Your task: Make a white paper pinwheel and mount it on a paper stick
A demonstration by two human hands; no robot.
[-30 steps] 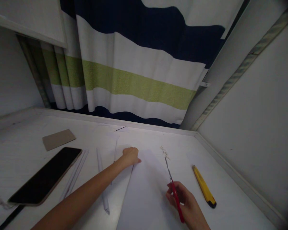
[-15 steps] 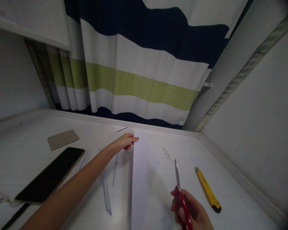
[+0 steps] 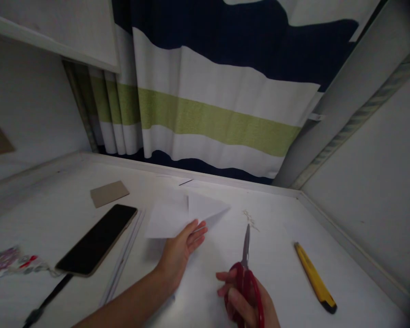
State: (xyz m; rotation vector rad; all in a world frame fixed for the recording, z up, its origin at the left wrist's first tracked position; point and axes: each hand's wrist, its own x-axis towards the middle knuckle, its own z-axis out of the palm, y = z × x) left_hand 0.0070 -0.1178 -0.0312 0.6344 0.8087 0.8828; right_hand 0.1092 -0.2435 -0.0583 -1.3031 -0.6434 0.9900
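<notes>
My left hand point(image 3: 184, 243) holds a folded sheet of white paper point(image 3: 171, 214) at its near edge, thumb and fingers against it. The paper is raised a little over the desk, with a shadow beneath, and a pointed flap stretches to the right. A pair of red-handled scissors point(image 3: 246, 248) is in my right hand point(image 3: 251, 300), its blades closed and pointing away from me. Beyond their tip lie several thin pale scraps point(image 3: 249, 217).
A yellow utility knife point(image 3: 314, 275) lies at right. On the left are a phone point(image 3: 99, 239) with a strap and beaded charm point(image 3: 10, 262), a brown card point(image 3: 109, 193) and folded paper strips point(image 3: 123, 259). A striped curtain point(image 3: 218, 114) hangs behind the desk point(image 3: 276, 273).
My left hand has come nearer, and the paper has turned from a long upright strip to lying across, its folded flap showing. The scissors have shifted slightly left. The view has swung a little left.
</notes>
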